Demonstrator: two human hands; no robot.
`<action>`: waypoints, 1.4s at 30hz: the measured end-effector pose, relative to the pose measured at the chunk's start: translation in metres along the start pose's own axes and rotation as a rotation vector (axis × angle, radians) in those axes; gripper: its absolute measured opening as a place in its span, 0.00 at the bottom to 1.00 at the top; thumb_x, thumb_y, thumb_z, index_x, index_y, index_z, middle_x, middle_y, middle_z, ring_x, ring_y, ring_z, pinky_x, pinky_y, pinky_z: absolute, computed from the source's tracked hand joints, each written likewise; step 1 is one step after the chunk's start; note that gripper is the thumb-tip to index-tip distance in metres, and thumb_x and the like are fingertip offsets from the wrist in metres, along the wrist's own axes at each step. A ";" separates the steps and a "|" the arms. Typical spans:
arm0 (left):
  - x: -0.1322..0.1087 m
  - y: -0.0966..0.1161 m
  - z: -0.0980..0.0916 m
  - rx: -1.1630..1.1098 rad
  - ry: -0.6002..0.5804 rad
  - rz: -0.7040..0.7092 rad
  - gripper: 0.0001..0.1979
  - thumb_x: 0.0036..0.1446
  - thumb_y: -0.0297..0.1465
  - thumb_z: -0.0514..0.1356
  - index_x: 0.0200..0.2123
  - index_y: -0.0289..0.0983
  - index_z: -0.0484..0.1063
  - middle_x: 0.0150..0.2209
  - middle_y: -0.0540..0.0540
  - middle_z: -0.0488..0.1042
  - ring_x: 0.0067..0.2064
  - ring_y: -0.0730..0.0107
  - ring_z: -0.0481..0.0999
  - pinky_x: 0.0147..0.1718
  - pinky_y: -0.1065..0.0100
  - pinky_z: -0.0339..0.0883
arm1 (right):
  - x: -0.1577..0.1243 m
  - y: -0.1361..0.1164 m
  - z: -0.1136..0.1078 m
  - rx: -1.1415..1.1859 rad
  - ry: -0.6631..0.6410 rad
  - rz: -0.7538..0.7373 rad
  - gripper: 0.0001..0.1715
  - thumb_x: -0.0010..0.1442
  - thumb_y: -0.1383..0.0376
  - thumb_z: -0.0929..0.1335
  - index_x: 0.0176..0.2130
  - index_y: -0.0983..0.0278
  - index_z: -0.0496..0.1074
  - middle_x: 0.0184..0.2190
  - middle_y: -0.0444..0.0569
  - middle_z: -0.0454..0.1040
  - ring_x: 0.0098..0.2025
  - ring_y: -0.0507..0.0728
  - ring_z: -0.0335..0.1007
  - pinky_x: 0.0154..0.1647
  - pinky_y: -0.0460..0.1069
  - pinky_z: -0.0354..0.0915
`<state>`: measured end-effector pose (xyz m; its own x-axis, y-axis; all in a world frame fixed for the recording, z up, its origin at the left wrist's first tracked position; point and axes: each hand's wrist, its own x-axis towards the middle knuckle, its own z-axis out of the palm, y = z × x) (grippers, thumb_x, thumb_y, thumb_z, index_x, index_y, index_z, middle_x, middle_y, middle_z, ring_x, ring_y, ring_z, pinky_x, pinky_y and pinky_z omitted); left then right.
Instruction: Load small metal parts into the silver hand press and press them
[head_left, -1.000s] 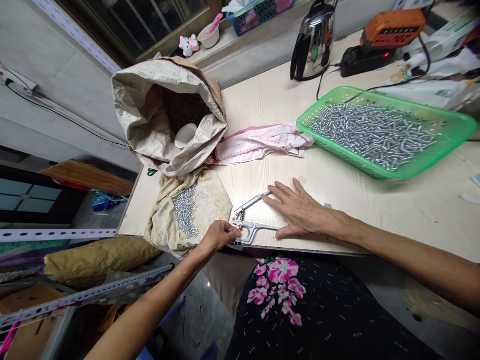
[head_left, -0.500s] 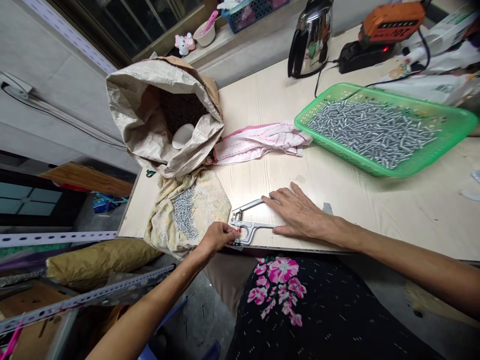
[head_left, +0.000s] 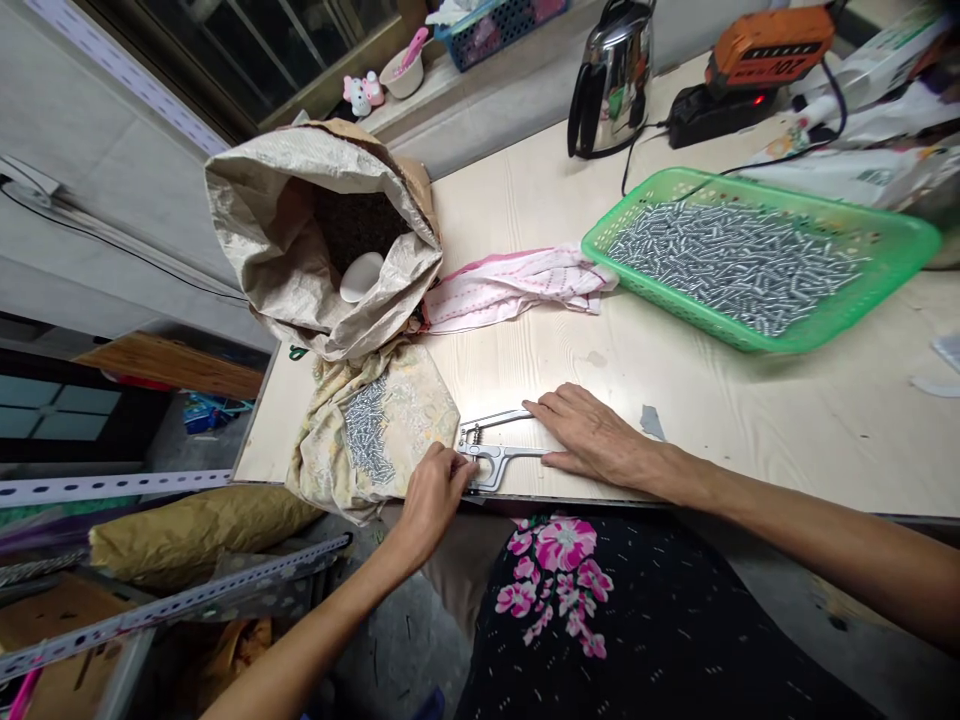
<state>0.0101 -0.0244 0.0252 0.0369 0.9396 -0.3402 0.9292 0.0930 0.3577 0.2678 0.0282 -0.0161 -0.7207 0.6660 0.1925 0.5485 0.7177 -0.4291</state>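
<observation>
A pair of silver snap-fastener pliers [head_left: 496,462] lies near the front edge of the table, its jaws pointing left. My right hand [head_left: 589,435] rests around the two handles from the right, thumb on the lower handle and fingers on the upper one. At the jaw end, my left hand [head_left: 433,492] is pinched closed; whatever small thing it may hold is hidden by the fingers. Left of the pliers, a pile of small metal pins [head_left: 367,430] lies on a patterned yellowish cloth [head_left: 420,400].
An open woven sack [head_left: 255,220] with a white scoop [head_left: 361,277] stands behind the cloth. A green basket [head_left: 750,335] of metal pins sits at the right. A pink-white towel [head_left: 517,290], kettle [head_left: 611,85] and orange battery [head_left: 772,45] are farther back.
My left hand has turned slightly, its back now more upright beside the jaws. The red spot at the jaws is no longer visible. My right hand stays at the handles, its upper fingers slightly lower.
</observation>
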 end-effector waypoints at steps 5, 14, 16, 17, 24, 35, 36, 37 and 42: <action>0.012 0.034 0.013 0.180 0.119 0.498 0.21 0.59 0.35 0.62 0.54 0.35 0.66 0.54 0.37 0.69 0.54 0.53 0.68 0.52 0.54 0.66 | 0.000 -0.004 0.001 0.012 0.013 0.045 0.36 0.55 0.60 0.72 0.58 0.67 0.59 0.46 0.58 0.68 0.48 0.66 0.62 0.48 0.60 0.64; 0.053 0.056 0.010 0.392 -0.097 0.666 0.24 0.60 0.35 0.61 0.56 0.33 0.61 0.47 0.40 0.71 0.48 0.55 0.68 0.46 0.56 0.68 | -0.007 -0.003 0.003 -0.026 0.020 0.146 0.20 0.56 0.65 0.72 0.46 0.64 0.65 0.41 0.53 0.68 0.43 0.62 0.63 0.41 0.55 0.65; 0.051 0.055 0.011 0.385 -0.094 0.663 0.17 0.62 0.34 0.59 0.53 0.34 0.65 0.44 0.42 0.72 0.47 0.57 0.68 0.45 0.58 0.68 | -0.007 -0.001 0.003 -0.018 0.024 0.130 0.13 0.58 0.67 0.71 0.43 0.65 0.66 0.39 0.52 0.68 0.41 0.60 0.63 0.40 0.54 0.63; 0.050 0.054 0.013 0.376 -0.086 0.658 0.15 0.63 0.34 0.58 0.51 0.35 0.66 0.42 0.43 0.72 0.46 0.58 0.68 0.45 0.59 0.68 | -0.007 0.000 0.003 -0.009 0.025 0.120 0.11 0.59 0.67 0.70 0.41 0.65 0.67 0.39 0.52 0.68 0.40 0.59 0.62 0.39 0.53 0.62; 0.047 0.051 0.031 0.337 0.039 0.615 0.10 0.67 0.32 0.52 0.36 0.36 0.71 0.34 0.45 0.71 0.41 0.61 0.69 0.40 0.61 0.67 | 0.002 0.004 0.012 0.025 -0.011 0.064 0.09 0.66 0.68 0.63 0.33 0.64 0.67 0.33 0.49 0.68 0.37 0.57 0.62 0.39 0.52 0.60; 0.006 0.054 0.070 0.204 0.302 0.626 0.24 0.66 0.32 0.53 0.63 0.34 0.56 0.65 0.33 0.60 0.68 0.50 0.54 0.62 0.46 0.59 | 0.007 0.039 -0.021 0.092 -0.107 0.005 0.30 0.62 0.48 0.66 0.53 0.67 0.67 0.44 0.56 0.69 0.45 0.62 0.63 0.47 0.57 0.61; 0.001 0.056 0.076 0.197 0.298 0.627 0.25 0.66 0.33 0.53 0.64 0.34 0.55 0.65 0.34 0.59 0.69 0.50 0.52 0.62 0.45 0.58 | 0.010 0.041 -0.021 0.071 -0.103 0.015 0.26 0.64 0.49 0.64 0.52 0.66 0.69 0.42 0.56 0.70 0.44 0.62 0.63 0.46 0.57 0.61; -0.004 0.057 0.081 0.189 0.291 0.626 0.26 0.67 0.34 0.53 0.65 0.34 0.54 0.66 0.33 0.59 0.70 0.50 0.50 0.62 0.43 0.57 | 0.014 0.042 -0.020 0.044 -0.092 0.026 0.23 0.66 0.52 0.63 0.50 0.66 0.70 0.41 0.55 0.70 0.44 0.61 0.63 0.45 0.56 0.60; -0.013 0.060 0.094 0.119 0.283 0.659 0.24 0.67 0.38 0.52 0.61 0.32 0.60 0.62 0.34 0.65 0.67 0.52 0.57 0.63 0.44 0.56 | 0.037 0.061 -0.015 -0.032 -0.042 -0.002 0.14 0.68 0.64 0.61 0.38 0.66 0.73 0.36 0.53 0.72 0.41 0.59 0.63 0.44 0.53 0.59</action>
<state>0.1004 -0.0620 -0.0309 0.5212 0.8390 0.1565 0.7813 -0.5428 0.3081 0.2810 0.0997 -0.0221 -0.7389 0.6555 0.1559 0.5595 0.7258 -0.4002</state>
